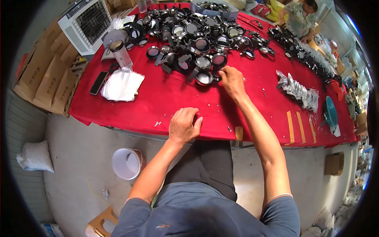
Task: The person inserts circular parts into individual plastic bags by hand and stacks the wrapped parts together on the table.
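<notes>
My right hand [233, 82] reaches to the near edge of a big heap. Its fingers are closed at the black handle of a round metal-rimmed piece [204, 78]; the fingertips are partly hidden. Nearer me, my left hand [183, 125] rests low over the red cloth [158, 91] by the table's front edge. Its thumb stands apart from slightly bent fingers, and nothing shows in it. The heap [191, 28] holds many similar round pieces with shiny rims and black handles, lying at all angles.
Left on the table are a glass jar [121, 54], white cloths [123, 85] and a phone [98, 83]. Plastic-wrapped parts [299, 91] and a teal basin [331, 111] lie right. A co-worker [299, 17] sits at the far right. A white bucket [126, 164] stands below.
</notes>
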Available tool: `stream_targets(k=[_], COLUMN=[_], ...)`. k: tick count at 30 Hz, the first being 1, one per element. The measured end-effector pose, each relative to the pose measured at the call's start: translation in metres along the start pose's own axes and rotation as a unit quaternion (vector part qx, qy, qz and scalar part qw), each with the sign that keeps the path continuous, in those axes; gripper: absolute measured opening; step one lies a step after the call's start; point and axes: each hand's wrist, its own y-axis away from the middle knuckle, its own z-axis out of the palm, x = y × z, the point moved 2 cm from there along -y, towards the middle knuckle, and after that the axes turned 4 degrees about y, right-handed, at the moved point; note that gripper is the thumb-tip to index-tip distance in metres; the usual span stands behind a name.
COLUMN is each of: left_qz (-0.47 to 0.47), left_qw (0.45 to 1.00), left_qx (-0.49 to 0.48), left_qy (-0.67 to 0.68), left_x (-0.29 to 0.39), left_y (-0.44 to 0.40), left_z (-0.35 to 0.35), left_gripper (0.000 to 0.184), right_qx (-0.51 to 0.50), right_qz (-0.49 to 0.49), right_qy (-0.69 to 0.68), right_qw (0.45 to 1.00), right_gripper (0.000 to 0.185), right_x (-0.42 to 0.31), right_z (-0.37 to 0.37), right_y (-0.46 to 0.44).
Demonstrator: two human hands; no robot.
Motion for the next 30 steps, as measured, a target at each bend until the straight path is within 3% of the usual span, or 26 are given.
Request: stream_targets(k=[2, 4, 8, 11, 14, 16, 17, 19, 20, 21, 22, 24, 25, 26, 28, 30], left_qz=[-0.007, -0.019, -0.035, -0.183, -0.235, -0.236, -0.209, -0.24, -0.259, -0.281, -0.328, -0.371, -0.333, -0.367, -0.254, -0.208], left_qw=[1.0, 1.0, 0.999, 0.973, 0.891, 0.844, 0.881, 0.897, 0.895, 0.898, 0.888, 0.862, 0.887, 0.861, 0.939, 0.955], left_qx=[0.001, -0.007, 0.005, -0.029, -0.047, -0.079, -0.086, -0.108, -0.088, -0.098, -0.103, -0.097, -0.099, -0.132, -0.165, -0.118], left_qy=[0.002, -0.006, 0.013, 0.138, 0.387, 0.475, 0.417, 0.355, 0.352, 0.324, 0.306, 0.33, 0.306, 0.325, 0.166, 0.174], left_x=[0.001, -0.003, -0.004, -0.015, -0.02, -0.007, -0.001, -0.006, 0.003, 0.001, 0.009, 0.015, 0.02, 0.033, 0.038, 0.034], left_y=[0.0, 0.002, -0.001, -0.007, -0.012, -0.012, -0.012, -0.004, -0.005, -0.003, -0.009, -0.011, -0.014, -0.019, -0.023, -0.023], left_z=[0.0, 0.003, -0.002, -0.006, -0.015, -0.026, -0.032, -0.029, -0.033, -0.033, -0.041, -0.046, -0.049, -0.059, -0.072, -0.09], left_gripper=[0.033, 0.036, 0.039, 0.098, 0.118, 0.113, 0.093, 0.067, 0.051, 0.048, 0.044, 0.041, 0.033, 0.039, 0.051, 0.059], right_qx=[-0.031, -0.01, -0.071, -0.143, -0.254, -0.314, -0.349, -0.396, -0.368, -0.323, -0.314, -0.27, -0.255, -0.245, -0.28, -0.305], right_qz=[0.149, 0.154, 0.254, 0.321, 0.354, 0.353, 0.353, 0.306, 0.147, -0.021, -0.096, -0.138, -0.169, -0.147, -0.074, -0.059], right_qy=[-0.087, -0.094, -0.168, -0.285, -0.378, -0.393, -0.395, -0.387, -0.305, -0.214, -0.178, -0.106, -0.06, -0.085, -0.153, -0.156], right_qw=[0.984, 0.984, 0.95, 0.892, 0.817, 0.789, 0.773, 0.775, 0.866, 0.922, 0.928, 0.947, 0.95, 0.955, 0.945, 0.938], right_gripper=[0.017, 0.019, 0.022, 0.022, 0.021, 0.022, 0.022, 0.022, 0.022, 0.023, 0.032, 0.035, 0.033, 0.03, 0.029, 0.03], right_x=[0.01, 0.007, -0.02, -0.034, -0.06, -0.076, -0.08, -0.086, -0.094, -0.105, -0.113, -0.142, -0.15, -0.152, -0.153, -0.153], right_z=[-0.017, -0.032, -0.046, -0.042, -0.051, -0.057, -0.055, -0.057, -0.067, -0.079, -0.083, -0.1, -0.101, -0.092, -0.077, -0.084], right_y=[0.014, 0.03, 0.048, 0.062, 0.08, 0.096, 0.105, 0.122, 0.126, 0.13, 0.136, 0.142, 0.143, 0.15, 0.16, 0.162])
